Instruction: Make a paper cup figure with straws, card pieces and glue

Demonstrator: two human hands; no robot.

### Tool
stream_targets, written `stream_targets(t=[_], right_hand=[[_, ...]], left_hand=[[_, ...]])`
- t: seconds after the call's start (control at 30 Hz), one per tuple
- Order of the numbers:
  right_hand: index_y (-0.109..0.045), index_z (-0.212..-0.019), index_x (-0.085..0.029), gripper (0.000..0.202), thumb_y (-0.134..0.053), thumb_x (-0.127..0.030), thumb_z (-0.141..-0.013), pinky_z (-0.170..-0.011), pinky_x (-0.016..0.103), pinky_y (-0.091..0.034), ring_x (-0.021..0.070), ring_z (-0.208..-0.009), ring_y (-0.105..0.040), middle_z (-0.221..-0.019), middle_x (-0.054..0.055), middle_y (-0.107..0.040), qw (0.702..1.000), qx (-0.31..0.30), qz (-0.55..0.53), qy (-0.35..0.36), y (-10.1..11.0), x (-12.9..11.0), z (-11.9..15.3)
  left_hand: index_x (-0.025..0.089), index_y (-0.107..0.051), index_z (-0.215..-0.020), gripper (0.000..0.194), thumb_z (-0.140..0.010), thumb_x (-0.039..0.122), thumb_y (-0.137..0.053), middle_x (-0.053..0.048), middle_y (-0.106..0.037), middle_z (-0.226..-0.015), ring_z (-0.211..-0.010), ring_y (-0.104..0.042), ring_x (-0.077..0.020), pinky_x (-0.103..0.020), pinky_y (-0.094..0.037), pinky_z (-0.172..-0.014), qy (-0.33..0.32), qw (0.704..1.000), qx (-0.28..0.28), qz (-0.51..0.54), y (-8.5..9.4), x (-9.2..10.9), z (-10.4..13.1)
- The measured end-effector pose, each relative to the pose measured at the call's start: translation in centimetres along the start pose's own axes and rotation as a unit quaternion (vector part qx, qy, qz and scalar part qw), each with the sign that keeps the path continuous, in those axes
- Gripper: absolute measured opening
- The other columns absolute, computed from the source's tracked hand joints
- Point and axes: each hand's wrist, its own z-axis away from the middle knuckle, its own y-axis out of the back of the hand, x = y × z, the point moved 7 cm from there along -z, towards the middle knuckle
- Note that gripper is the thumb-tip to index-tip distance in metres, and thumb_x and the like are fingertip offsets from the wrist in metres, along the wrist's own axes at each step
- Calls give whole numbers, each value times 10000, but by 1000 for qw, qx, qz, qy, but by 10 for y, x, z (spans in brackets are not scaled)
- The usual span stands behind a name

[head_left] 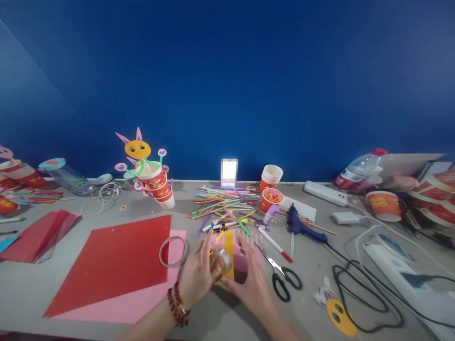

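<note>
My left hand (197, 267), with a red bead bracelet (177, 303) at its wrist, is closed around a small roll of clear tape (223, 261). Against the roll stands a strip of yellow paper (229, 241). Curved around the paper's right side, my right hand (254, 277) has its thumb at the lower edge, near the tape. Pink paper (241, 261) shows between the right thumb and fingers, and several small pink cut-outs lie just beyond the fingertips. Where the right fingertips press is partly hidden.
Black-handled scissors (282, 279) and a red-capped marker (275, 244) lie right of my hands. A blue glue gun (302, 227) trails a black cord. Red sheets (121, 260) and a grey ring (173, 251) are left. Behind are colored sticks (223, 201) and a paper-cup figure (152, 175).
</note>
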Motion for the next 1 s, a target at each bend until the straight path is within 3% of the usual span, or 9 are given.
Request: stream_targets(t=[0.1, 0.23, 0.4, 0.5, 0.63, 0.73, 0.8, 0.9, 1.0], right_hand=[[-233, -1542, -255, 877, -738, -409, -841, -929, 451, -569, 301, -1100, -666, -1260, 139, -646, 988, 0, -146, -52, -2, -7, 2], [-348, -1473, -257, 650, -665, -319, -908, -837, 348, -593, 217, -904, -704, -1035, 72, -693, 971, 39, -225, -65, -1, -22, 3], [-439, -1414, -271, 546, -661, -291, -916, -754, 272, -593, 185, -834, -691, -944, 45, -685, 959, 78, -263, -71, 8, -28, 3], [-454, -1402, -282, 544, -678, -332, -909, -767, 274, -590, 192, -864, -699, -962, 53, -699, 946, 77, -303, -91, 10, -24, 4], [-492, -1396, -264, 586, -719, -395, -872, -730, 265, -581, 195, -822, -693, -908, 53, -706, 931, 82, -336, -115, 14, -25, 4], [-506, -1390, -256, 585, -724, -404, -868, -704, 261, -569, 192, -801, -685, -890, 54, -706, 916, 54, -376, -129, 13, -29, 0], [-511, -1380, -267, 567, -726, -390, -870, -703, 256, -563, 182, -796, -678, -894, 49, -705, 906, 32, -402, -131, 10, -30, -4], [-524, -1358, -272, 552, -735, -386, -861, -699, 260, -556, 174, -782, -662, -870, 31, -689, 898, 14, -419, -133, 5, -25, -8], [-530, -1344, -261, 558, -727, -436, -852, -667, 272, -547, 179, -751, -646, -834, 19, -665, 898, 18, -416, -143, 1, -15, -9]], left_hand=[[171, -67, -1558, 823, -877, 125, -526, -113, -690, -1062, -941, -672, -243, -352, -566, -833, -41, 999, 29, -10, 10, 7, 1], [167, -80, -1559, 812, -881, 117, -523, -123, -677, -1073, -955, -668, -240, -342, -567, -833, -42, 998, 44, -8, 17, 11, 2], [210, -87, -1547, 826, -895, 226, -593, -94, -633, -1067, -988, -652, -230, -394, -549, -897, 53, 989, 63, 124, 24, 6, 1], [242, -107, -1534, 836, -879, 276, -625, -99, -607, -1156, -1041, -644, -222, -387, -546, -905, 168, 942, 39, 288, 23, -3, -1], [206, -252, -1496, 855, -797, 362, -719, -29, -645, -934, -869, -664, -203, -347, -549, -814, 277, 859, -60, 427, 12, -6, 0], [189, -311, -1478, 861, -770, 391, -756, 9, -616, -807, -768, -636, -189, -311, -530, -720, 290, 848, -62, 439, 13, -10, 1], [189, -353, -1454, 824, -771, 394, -765, -6, -642, -833, -797, -644, -197, -308, -525, -727, 289, 837, -59, 462, 12, -11, 0], [204, -456, -1369, 733, -748, 394, -796, -66, -699, -1035, -987, -662, -236, -338, -526, -846, 296, 788, -63, 537, 5, -9, -4], [220, -515, -1302, 697, -711, 418, -825, -74, -714, -1101, -1002, -679, -249, -350, -540, -828, 319, 732, -81, 597, -2, -5, -7]])
